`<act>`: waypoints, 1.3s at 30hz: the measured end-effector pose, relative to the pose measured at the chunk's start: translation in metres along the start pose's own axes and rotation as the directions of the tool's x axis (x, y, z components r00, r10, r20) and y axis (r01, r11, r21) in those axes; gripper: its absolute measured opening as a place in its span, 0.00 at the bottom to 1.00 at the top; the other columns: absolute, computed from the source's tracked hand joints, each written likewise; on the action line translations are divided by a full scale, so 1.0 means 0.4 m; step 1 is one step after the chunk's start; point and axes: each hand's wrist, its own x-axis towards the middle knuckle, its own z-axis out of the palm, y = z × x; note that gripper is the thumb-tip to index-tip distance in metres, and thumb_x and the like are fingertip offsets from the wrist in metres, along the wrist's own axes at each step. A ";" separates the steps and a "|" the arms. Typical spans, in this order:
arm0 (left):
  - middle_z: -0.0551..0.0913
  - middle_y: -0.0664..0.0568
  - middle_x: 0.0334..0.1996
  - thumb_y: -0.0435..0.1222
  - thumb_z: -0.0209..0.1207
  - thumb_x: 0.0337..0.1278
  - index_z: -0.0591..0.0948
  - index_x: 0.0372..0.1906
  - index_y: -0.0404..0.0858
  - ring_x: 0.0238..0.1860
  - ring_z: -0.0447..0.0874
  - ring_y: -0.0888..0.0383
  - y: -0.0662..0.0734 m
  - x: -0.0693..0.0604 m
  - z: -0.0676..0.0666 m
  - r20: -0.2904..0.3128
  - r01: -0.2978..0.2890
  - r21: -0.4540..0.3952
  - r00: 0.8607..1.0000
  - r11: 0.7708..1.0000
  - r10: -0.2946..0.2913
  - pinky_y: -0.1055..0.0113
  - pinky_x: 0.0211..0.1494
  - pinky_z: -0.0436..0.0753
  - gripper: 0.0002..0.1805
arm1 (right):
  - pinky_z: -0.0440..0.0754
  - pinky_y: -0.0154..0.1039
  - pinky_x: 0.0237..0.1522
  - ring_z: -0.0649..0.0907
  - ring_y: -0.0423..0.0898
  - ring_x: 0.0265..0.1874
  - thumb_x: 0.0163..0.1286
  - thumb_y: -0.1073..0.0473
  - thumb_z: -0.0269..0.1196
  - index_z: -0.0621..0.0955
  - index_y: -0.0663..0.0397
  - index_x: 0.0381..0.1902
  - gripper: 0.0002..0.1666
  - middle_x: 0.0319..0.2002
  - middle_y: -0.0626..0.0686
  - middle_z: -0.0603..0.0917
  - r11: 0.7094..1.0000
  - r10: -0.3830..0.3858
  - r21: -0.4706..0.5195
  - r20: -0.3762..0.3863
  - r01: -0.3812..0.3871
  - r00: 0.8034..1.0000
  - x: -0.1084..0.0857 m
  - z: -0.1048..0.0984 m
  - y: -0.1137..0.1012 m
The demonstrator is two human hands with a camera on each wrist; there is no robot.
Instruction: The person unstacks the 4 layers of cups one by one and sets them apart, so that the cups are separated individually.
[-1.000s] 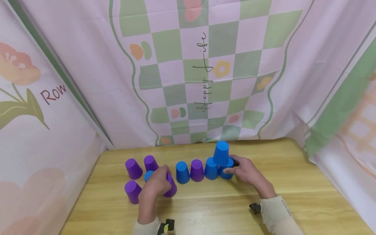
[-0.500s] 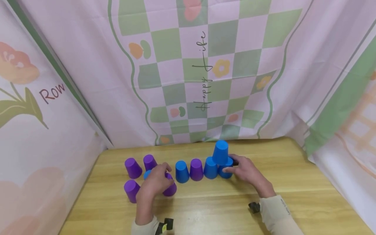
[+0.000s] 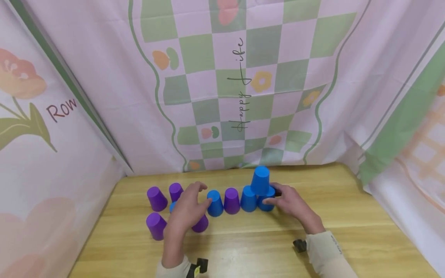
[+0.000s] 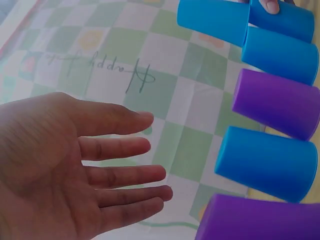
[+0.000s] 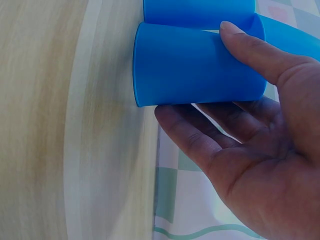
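Note:
My left hand hovers with its fingers extended, above a purple cup and just left of a blue cup. In the left wrist view that palm holds nothing. My right hand grips the rightmost blue cup, thumb on one side and fingers on the other. A further blue cup stands upside down on top, over the gripped cup and the neighbouring blue cup. A purple cup completes this upside-down row. Another blue cup is mostly hidden behind my left hand.
Purple cups stand upside down at the left: one front, one behind it, and one farther back. The wooden table ends at a patterned curtain at the back.
My left hand has let go of the purple cup, its fingers spreading and rising away towards the back. My right hand stays on the blue cup.

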 end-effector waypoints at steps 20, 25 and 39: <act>0.77 0.44 0.71 0.39 0.63 0.73 0.71 0.75 0.40 0.71 0.75 0.43 0.087 0.031 0.057 -0.029 -0.116 -0.075 0.993 0.990 0.114 0.43 0.73 0.78 0.30 | 0.79 0.69 0.65 0.79 0.68 0.66 0.72 0.43 0.70 0.73 0.58 0.75 0.42 0.68 0.66 0.79 1.000 -0.003 -0.002 -0.003 0.003 1.000 0.001 -0.003 0.000; 0.73 0.45 0.74 0.37 0.64 0.71 0.66 0.78 0.42 0.74 0.73 0.43 0.114 0.059 0.111 -0.050 -0.158 -0.133 0.987 0.978 0.153 0.43 0.75 0.76 0.35 | 0.79 0.69 0.65 0.79 0.67 0.66 0.72 0.43 0.70 0.73 0.58 0.75 0.41 0.68 0.66 0.79 1.000 -0.012 0.002 -0.006 0.012 1.000 0.002 -0.003 -0.001; 0.71 0.50 0.76 0.42 0.69 0.69 0.63 0.81 0.46 0.75 0.72 0.48 0.166 0.110 0.196 -0.061 -0.140 -0.207 0.990 0.968 0.130 0.48 0.75 0.77 0.41 | 0.80 0.67 0.64 0.81 0.65 0.64 0.72 0.45 0.70 0.75 0.57 0.73 0.38 0.66 0.65 0.81 0.999 -0.035 0.010 -0.019 0.035 0.999 0.003 0.003 0.003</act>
